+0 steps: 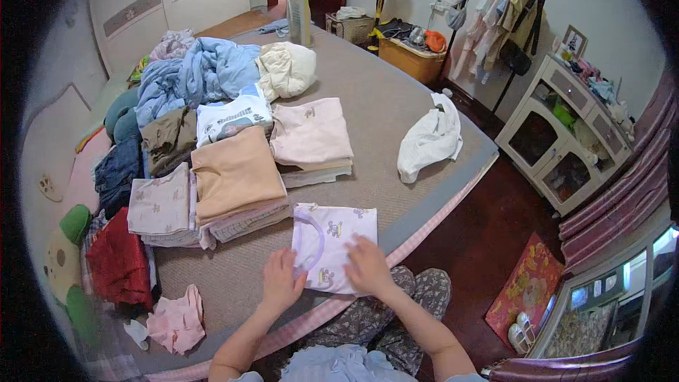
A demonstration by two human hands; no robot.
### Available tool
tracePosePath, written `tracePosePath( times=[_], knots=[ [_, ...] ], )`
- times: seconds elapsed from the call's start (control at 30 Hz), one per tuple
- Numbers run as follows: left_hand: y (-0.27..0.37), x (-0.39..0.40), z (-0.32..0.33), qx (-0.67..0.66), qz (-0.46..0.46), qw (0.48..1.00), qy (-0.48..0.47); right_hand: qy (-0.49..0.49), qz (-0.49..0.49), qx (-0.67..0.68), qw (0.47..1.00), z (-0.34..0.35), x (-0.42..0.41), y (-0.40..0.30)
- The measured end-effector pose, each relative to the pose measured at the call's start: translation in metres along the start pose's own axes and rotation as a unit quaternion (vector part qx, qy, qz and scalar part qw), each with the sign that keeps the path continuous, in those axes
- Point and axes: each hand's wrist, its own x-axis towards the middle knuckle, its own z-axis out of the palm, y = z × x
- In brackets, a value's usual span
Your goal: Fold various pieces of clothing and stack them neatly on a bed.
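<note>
A folded lilac T-shirt point(339, 225) printed with cartoon mice lies on the near edge of the bed, its purple neckband facing left. My left hand point(283, 278) rests at the shirt's left edge by the neckband, fingers spread. My right hand point(367, 269) is over the right part of the shirt, slightly blurred, with its fingers apart. To the left stand a stack topped by a peach-coloured folded garment point(236, 175) and a stack topped by a printed white one point(158, 201). Beyond them a pale pink folded shirt point(312, 132) tops another pile.
A crumpled white garment point(432, 140) lies at the bed's right side. Farther back are a bunched blue quilt point(212, 71) and a cream bundle point(286, 70). Dark red trousers point(118, 260) and a pink cloth point(177, 321) lie at the left. A cabinet point(565, 132) stands right.
</note>
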Motion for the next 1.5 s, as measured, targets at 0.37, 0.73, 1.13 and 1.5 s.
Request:
tracePosePath(
  times=[0.37,0.73,1.13,1.5],
  knots=[
    [-0.035,0.025,0.032,-0.574,-0.418,0.669,-0.218,-0.044,0.479,0.607,0.633,-0.005,-0.011,0.032],
    [-0.01,0.125,-0.001,-0.691,-0.27,0.63,-0.229,-0.046,0.298,0.753,0.585,-0.063,0.063,0.055],
    [-0.092,0.308,-0.049,-0.586,-0.166,0.788,-0.09,0.012,0.26,0.58,0.772,-0.05,0.304,0.087],
    [-0.054,0.337,0.048,0.187,0.016,0.981,-0.04,0.135,0.193,0.177,0.956,0.076,0.307,0.182]
  ],
)
